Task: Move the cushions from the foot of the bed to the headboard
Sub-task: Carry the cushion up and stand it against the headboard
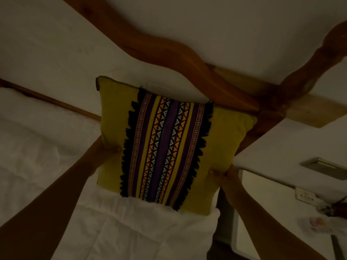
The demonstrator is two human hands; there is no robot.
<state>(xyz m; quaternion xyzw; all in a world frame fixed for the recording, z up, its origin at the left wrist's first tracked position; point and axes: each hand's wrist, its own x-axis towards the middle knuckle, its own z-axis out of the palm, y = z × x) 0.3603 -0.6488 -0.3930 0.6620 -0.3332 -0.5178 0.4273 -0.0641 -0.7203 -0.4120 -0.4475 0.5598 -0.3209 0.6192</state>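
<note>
Cushion stood nearly upright ahead of you, its lower edge on the bed, its top close to the wooden headboard. Your left hand gripped its left side and your right hand its right side, equally near.

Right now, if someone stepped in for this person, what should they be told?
Left hand: grips the cushion's left edge, thumb on the front.
Right hand: grips its right edge the same way.
Cushion: yellow with a patterned band, upright in front of the wooden headboard, lower edge at the white bedding. Whether it leans on the wood is unclear.
Done: this cushion has reached the head end.
Left: settle it, let go, then check the foot of the bed, out of view, for more.
</note>
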